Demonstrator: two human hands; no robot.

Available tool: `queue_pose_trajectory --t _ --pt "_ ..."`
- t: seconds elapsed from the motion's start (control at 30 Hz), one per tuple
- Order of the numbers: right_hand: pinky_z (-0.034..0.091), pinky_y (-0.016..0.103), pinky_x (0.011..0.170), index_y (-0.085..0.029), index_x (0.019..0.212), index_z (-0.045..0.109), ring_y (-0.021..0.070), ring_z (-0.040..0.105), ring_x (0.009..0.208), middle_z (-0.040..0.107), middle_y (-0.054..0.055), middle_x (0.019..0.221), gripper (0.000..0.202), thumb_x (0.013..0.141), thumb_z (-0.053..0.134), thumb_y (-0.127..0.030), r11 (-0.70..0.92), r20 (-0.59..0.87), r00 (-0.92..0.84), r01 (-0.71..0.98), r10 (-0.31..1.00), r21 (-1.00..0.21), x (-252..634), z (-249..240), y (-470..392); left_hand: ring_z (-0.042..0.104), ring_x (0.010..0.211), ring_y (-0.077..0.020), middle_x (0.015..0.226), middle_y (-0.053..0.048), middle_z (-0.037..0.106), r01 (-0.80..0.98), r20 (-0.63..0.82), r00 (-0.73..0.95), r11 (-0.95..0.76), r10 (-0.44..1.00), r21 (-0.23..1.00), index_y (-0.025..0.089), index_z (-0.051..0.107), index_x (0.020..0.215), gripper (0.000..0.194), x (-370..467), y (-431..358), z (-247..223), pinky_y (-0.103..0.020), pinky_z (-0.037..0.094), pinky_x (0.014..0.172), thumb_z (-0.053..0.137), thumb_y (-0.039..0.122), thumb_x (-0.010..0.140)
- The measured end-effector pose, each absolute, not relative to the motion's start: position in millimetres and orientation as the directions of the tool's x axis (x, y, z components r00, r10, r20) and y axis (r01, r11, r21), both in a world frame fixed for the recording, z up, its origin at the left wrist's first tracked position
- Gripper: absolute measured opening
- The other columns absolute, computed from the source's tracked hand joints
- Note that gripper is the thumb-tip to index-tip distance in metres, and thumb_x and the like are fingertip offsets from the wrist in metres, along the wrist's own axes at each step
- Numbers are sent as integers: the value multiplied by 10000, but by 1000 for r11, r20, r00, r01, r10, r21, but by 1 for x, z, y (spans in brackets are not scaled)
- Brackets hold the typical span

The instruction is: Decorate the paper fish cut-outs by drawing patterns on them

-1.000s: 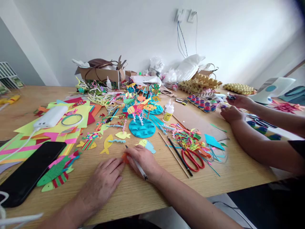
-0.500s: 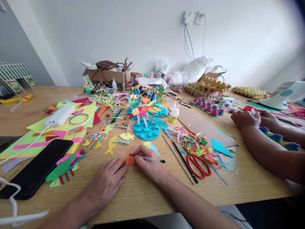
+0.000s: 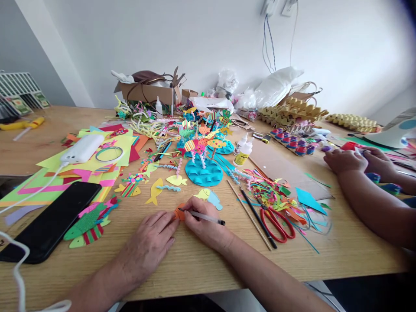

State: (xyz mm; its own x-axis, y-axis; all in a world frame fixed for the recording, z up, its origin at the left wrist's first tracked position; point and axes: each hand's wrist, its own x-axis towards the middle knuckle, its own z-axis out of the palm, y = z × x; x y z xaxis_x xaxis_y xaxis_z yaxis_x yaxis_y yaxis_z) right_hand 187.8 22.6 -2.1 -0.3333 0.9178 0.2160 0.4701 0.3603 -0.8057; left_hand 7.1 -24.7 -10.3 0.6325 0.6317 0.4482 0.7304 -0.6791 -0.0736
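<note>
My right hand [image 3: 204, 221] pinches a pen [image 3: 208, 217] with a clear barrel and a black end, its tip on a small orange paper cutout [image 3: 179, 212]. My left hand [image 3: 152, 238] lies flat on the table, fingertips against the cutout's left edge and thumb apart. The fingers hide part of the cutout. Just beyond are a yellow paper fish [image 3: 154, 192] with a twisted blue strip, and a yellow-green and pale blue paper fish [image 3: 212, 198]. Behind them, a round blue base [image 3: 203, 172] carries patterned paper fish on curled stems.
Red-handled scissors [image 3: 277, 225], a black pencil [image 3: 258, 219] and a wooden stick [image 3: 248, 214] lie to the right beside paper scraps. A glue bottle [image 3: 243, 154] stands farther back. Leftward are a black phone [image 3: 52, 221] and paper sheets. Another person's hands [image 3: 347, 162] work at far right.
The view has shifted slightly, so the background sits higher and farther right. My hands keep their places at the orange cutout, and the pen has barely moved.
</note>
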Motion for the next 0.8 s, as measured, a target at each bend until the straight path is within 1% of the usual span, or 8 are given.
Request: queue_pose_trajectory --t 0.2,0.47,0.57,0.7,0.8 --pt "372 179 503 -173 723 584 81 482 494 596 -23 606 97 714 523 -98 387 235 -345 487 909 -783 187 -3 22 574 1012 -228 1125 -84 634 729 423 642 -680 640 -78 129 540 1191 321 6 -24 -13 -370 482 865 375 171 919" --pt "396 179 516 -165 765 617 93 542 548 641 -2 665 117 728 531 -94 341 168 -360 498 918 -797 187 1 21 559 1023 -236 1124 -90 630 738 413 632 -672 656 -64 126 550 1181 327 7 -26 -12 -391 479 871 365 155 912" --pt "404 181 525 -165 770 621 93 547 553 642 -3 665 118 732 533 -96 337 161 -362 503 918 -796 187 2 21 551 1033 -237 1128 -92 627 741 402 630 -669 664 -54 129 550 1185 333 8 -25 -13 -398 479 874 356 150 914" --pt "407 185 534 -170 762 614 94 547 563 636 -7 662 98 744 539 -108 338 156 -367 508 917 -792 187 2 21 551 1029 -247 1124 -106 623 733 407 635 -678 656 -51 105 549 1181 327 8 -25 -13 -400 481 864 366 152 914" --pt "408 188 539 -177 744 603 94 540 560 624 -19 640 76 747 552 -122 335 154 -364 511 919 -791 187 2 22 546 1037 -242 1130 -103 611 737 415 620 -675 666 -17 126 549 1185 325 8 -26 -12 -391 478 873 385 144 904"
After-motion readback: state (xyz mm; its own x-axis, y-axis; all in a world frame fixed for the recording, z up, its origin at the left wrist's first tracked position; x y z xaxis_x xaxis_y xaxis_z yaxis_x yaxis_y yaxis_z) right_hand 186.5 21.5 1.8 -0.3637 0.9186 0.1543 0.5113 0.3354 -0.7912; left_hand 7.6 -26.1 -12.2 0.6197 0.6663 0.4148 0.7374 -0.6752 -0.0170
